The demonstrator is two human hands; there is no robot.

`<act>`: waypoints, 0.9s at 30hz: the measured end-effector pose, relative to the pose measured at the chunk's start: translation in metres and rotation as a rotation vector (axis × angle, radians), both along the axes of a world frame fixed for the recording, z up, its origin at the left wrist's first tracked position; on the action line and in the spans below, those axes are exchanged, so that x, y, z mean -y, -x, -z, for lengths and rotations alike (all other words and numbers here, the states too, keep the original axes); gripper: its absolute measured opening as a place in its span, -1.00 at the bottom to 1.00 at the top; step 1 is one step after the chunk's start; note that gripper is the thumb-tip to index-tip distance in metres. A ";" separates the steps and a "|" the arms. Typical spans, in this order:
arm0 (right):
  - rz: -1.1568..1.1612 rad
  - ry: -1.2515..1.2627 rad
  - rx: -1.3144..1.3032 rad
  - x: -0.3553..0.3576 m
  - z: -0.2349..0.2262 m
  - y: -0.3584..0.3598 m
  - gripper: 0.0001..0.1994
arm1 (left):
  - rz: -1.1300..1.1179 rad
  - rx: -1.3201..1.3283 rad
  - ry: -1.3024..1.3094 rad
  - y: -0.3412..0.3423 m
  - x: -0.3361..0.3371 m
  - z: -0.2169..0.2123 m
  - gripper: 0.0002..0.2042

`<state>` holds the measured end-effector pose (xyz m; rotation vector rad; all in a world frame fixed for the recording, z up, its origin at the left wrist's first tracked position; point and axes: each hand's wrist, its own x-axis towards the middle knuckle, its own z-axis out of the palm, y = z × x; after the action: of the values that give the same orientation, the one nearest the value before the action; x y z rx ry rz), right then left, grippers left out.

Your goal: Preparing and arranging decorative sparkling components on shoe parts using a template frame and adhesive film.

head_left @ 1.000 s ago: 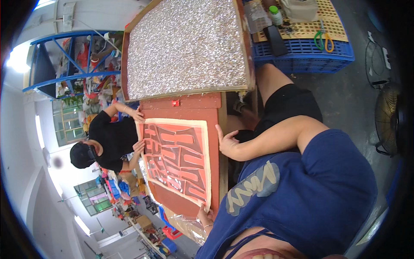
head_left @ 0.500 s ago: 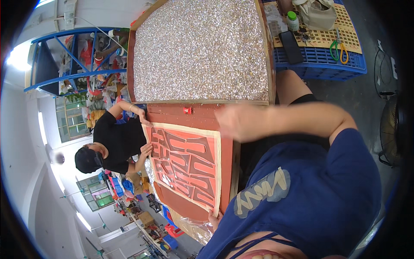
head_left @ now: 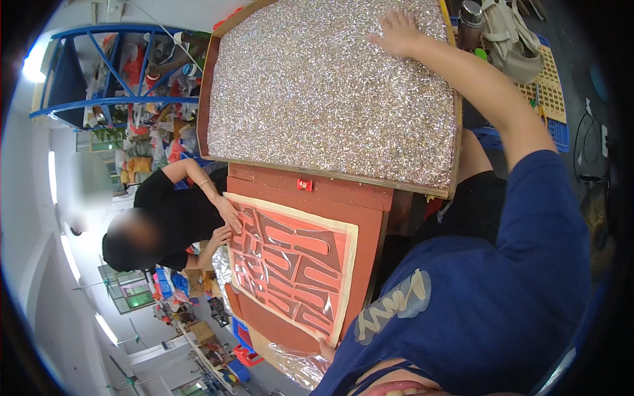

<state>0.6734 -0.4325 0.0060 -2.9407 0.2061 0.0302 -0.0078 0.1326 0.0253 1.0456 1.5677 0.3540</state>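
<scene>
A large shallow tray (head_left: pixel 328 173) is filled with glittering silvery sequin-like bits (head_left: pixel 304 92). My right hand (head_left: pixel 396 36) lies on these bits near the tray's far right side, fingers spread and holding nothing. Below the tray, a red sheet with long dark cut-out shapes and a cream border (head_left: pixel 349 277) lies on a reddish-brown board (head_left: pixel 363 198). At its near corner, my left hand (head_left: pixel 325 350) grips the border, partly hidden by my shirt. Across the board, a co-worker's two hands (head_left: pixel 228 214) rest at the sheet's far left edge.
A small red wrapped piece (head_left: pixel 304 185) sits between tray and sheet. Crinkled clear film (head_left: pixel 290 363) hangs by the board's lower end. A blue crate (head_left: pixel 561 132) holds a bag (head_left: pixel 518 49) and a flask (head_left: pixel 469 23). A blue shelf rack (head_left: pixel 112 102) stands behind the tray.
My right hand has swept from beside the sheet up onto the sequin-like bits. The co-worker's upper hand has slid down onto the sheet's edge. My left hand stays at the corner.
</scene>
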 end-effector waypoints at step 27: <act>-1.107 -0.384 0.066 -0.149 0.013 0.092 -0.42 | -0.090 -0.104 0.027 -0.001 0.035 0.024 -0.66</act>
<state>0.5810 -0.2833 -0.0066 -2.2946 -1.2619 0.1102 -0.0065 0.0973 0.0018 0.9880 1.7115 0.3434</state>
